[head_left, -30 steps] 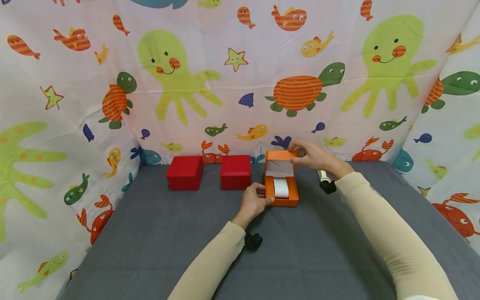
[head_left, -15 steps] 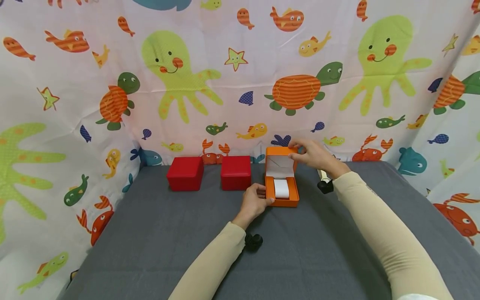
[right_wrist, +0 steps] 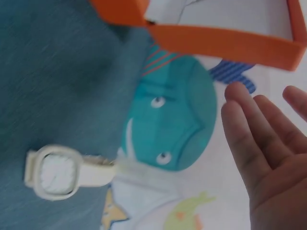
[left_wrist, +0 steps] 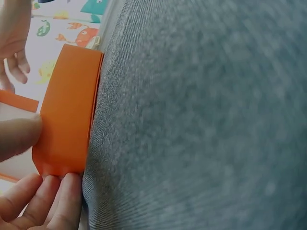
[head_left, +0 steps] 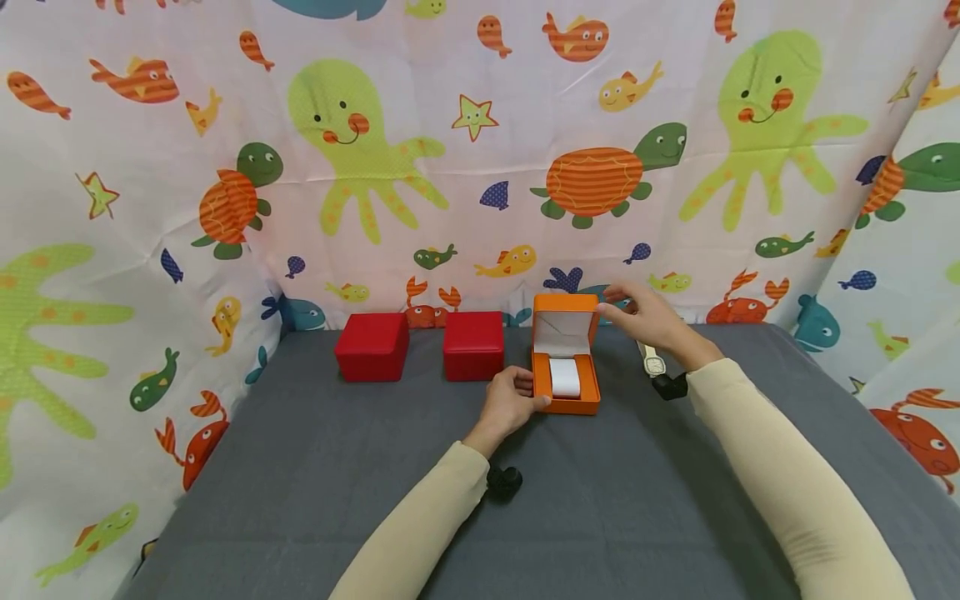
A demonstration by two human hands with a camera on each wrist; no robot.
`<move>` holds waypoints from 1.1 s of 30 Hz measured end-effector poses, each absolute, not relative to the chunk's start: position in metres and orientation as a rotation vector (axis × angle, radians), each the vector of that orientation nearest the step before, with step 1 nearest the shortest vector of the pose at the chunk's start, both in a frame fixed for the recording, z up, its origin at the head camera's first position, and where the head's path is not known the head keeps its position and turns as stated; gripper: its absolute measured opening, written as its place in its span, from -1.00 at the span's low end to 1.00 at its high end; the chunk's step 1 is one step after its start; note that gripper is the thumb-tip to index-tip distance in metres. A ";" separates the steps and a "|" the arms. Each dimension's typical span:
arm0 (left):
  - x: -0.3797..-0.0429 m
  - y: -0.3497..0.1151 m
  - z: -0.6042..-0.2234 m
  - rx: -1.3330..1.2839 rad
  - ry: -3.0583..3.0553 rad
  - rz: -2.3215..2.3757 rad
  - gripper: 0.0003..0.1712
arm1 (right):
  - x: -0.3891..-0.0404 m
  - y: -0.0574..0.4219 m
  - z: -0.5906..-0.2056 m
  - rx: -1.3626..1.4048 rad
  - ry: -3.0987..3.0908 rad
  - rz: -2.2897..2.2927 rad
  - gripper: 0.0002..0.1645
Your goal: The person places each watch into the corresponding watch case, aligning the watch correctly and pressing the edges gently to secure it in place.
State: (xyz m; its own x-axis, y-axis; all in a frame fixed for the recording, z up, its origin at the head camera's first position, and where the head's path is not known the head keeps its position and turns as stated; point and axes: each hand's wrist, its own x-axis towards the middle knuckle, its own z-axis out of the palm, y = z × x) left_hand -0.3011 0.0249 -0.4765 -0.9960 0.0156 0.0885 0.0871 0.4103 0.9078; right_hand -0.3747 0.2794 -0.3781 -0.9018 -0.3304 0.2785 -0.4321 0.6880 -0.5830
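An orange watch box (head_left: 573, 406) stands on the grey cloth with its lid (head_left: 566, 302) raised, white lining inside the lid and a white cushion (head_left: 564, 377) in the base. My left hand (head_left: 505, 407) grips the box's near left corner, thumb on the front rim and fingers along the side; the left wrist view shows thumb and fingertips on the orange wall (left_wrist: 69, 110). Just right of the lid, my right hand (head_left: 648, 317) is off it, its fingers (right_wrist: 244, 139) spread and holding nothing. A cream wristwatch (right_wrist: 57, 172) lies on the cloth below that hand.
Two closed red boxes (head_left: 372, 347) stand in a row left of the orange box, the nearer red box (head_left: 473, 346) beside my left hand. A curtain (head_left: 420, 167) printed with sea animals hangs behind and at both sides of the grey table (head_left: 300, 500).
My right hand has let go of the lid and moved right, uncovering more of the wristwatch. The lid, earlier tipped up a little further, stays raised. My left hand keeps its hold on the box.
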 end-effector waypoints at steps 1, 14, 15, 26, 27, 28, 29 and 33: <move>-0.301 0.025 -0.476 -0.105 -2.586 -1.649 -0.50 | -0.375 0.283 -0.380 0.609 -2.746 0.990 -0.32; -0.314 0.034 -0.447 -0.595 -2.736 -0.981 -0.40 | -0.376 0.330 -0.406 0.477 -2.801 0.936 -0.23; -0.316 0.035 -0.446 -0.632 -2.757 -0.936 -0.39 | -0.377 0.333 -0.408 0.463 -2.810 0.927 -0.22; -0.331 0.048 -0.442 -0.816 -2.880 -0.683 -0.36 | -0.382 0.362 -0.433 0.402 -2.859 0.885 -0.26; -0.332 0.049 -0.442 -0.816 -2.894 -0.676 -0.36 | -0.382 0.364 -0.435 0.385 -2.873 0.887 -0.26; -0.333 0.050 -0.443 -0.815 -2.905 -0.665 -0.35 | -0.382 0.365 -0.436 0.371 -2.889 0.886 -0.24; -0.334 0.051 -0.443 -0.813 -2.914 -0.658 -0.35 | -0.382 0.366 -0.437 0.360 -2.903 0.883 -0.24; -0.337 0.054 -0.441 -0.794 -2.944 -0.646 -0.33 | -0.384 0.370 -0.442 0.341 -2.937 0.869 -0.22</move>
